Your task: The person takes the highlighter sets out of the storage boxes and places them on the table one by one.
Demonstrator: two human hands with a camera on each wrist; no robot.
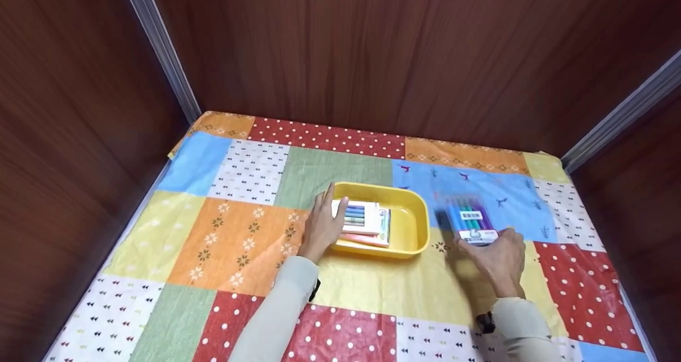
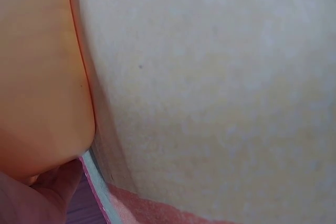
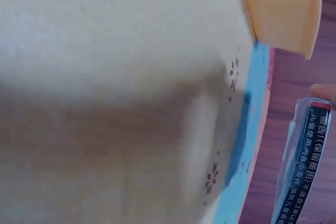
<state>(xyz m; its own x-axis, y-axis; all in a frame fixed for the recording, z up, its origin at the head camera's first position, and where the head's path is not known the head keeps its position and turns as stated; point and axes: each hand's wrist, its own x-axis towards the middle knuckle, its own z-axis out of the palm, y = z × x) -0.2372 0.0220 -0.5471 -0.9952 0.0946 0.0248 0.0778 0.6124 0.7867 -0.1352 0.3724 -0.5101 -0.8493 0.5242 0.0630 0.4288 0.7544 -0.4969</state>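
To the right of the yellow plastic tub (image 1: 409,218), my right hand (image 1: 500,258) grips a clear pack of marker pens (image 1: 471,218) by its near end. Blue, green and purple pens show through the plastic. A dark printed label (image 3: 310,156) runs along the pack's end in the right wrist view. My left hand (image 1: 322,226) holds the tub at its left wall, thumb inside over a white box (image 1: 372,217) with a window of coloured sticks. Beneath that box lies another flat box (image 1: 367,238), mostly hidden.
A patchwork-patterned cloth (image 1: 255,245) covers the table. Dark wood-grain panels (image 1: 340,58) rise behind and on both sides, with metal strips (image 1: 165,53) at the corners. The pack's shadow falls on the cloth beside the tub.
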